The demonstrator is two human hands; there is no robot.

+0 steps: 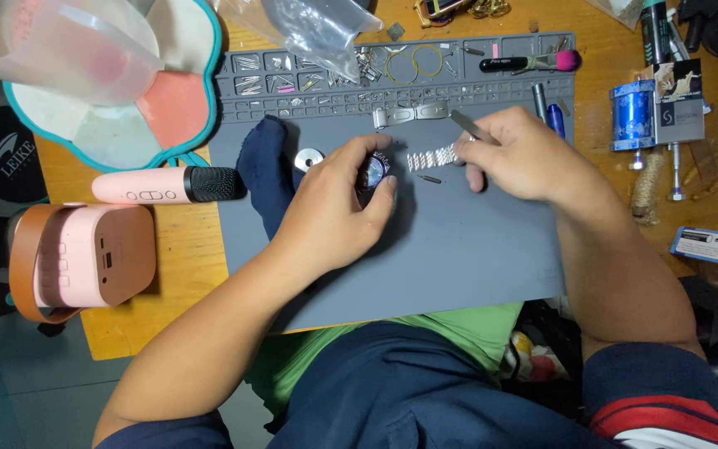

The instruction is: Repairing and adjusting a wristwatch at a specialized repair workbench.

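Mid-frame on the grey mat, my left hand pinches the watch case; my right hand grips tweezers just beside the metal bracelet, which trails right from the case.

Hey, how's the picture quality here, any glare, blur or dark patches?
Head view: even light on the grey mat; glare on the clear plastic bag; the watch in the left hand is small and partly shadowed; right hand sharp; lower corners dark.
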